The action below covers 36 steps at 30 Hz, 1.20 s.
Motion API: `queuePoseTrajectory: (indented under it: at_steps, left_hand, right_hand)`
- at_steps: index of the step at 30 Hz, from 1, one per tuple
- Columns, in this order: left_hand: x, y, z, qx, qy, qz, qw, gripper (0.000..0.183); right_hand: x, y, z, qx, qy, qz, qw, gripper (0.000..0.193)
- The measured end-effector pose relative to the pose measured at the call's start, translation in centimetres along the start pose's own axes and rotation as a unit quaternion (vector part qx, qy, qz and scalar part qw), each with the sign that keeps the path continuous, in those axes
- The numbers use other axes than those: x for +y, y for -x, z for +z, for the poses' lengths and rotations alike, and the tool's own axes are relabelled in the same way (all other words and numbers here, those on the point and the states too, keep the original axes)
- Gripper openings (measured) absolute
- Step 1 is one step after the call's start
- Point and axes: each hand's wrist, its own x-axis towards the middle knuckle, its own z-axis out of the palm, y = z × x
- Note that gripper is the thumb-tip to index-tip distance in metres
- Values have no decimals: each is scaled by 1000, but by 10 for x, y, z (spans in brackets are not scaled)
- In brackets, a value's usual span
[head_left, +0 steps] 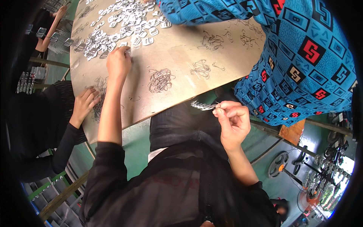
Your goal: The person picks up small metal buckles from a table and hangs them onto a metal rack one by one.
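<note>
My left hand (119, 63) reaches over the table to the near edge of a heap of small silvery metal buckles (132, 26). Its fingers are drawn together and pointing down; what they pinch, if anything, is hidden. Off the table's near edge, in front of my lap, my right hand (233, 123) is closed with thumb and fingertips on the end of a thin strand. A row of small shiny metal pieces (202, 106) hangs along it, reaching left from my fingertips. Between my hands lies a tangled pile of thin wire hooks (160, 80) on the tabletop.
More hook piles (200, 69) lie on the brown tabletop (181, 49). A co-worker in a blue patterned garment (298, 64) leans over the right side. Another person's hand (85, 102) rests by hooks at the left. Racks of metal parts (325, 174) stand at lower right.
</note>
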Motion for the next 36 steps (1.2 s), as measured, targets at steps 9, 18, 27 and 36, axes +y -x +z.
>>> queuePoseTrajectory:
  at_steps: [9,18,27,36]
  left_hand:
    - [150,121,-21,-197,651,-56,731,11]
    - [174,144,-23,-185,690,-23,699,9]
    - [155,149,-17,-211,641,26,738,10]
    - [153,148,-18,-210,615,39,759,10]
  right_hand:
    - [8,2,-1,2,0,-4,1000,18]
    - [5,5,-6,22,5,3,1000,16]
    - [21,-19,-25,-18,68,-24,997,15]
    - [139,-177,-60,-170,468,-20,867,16]
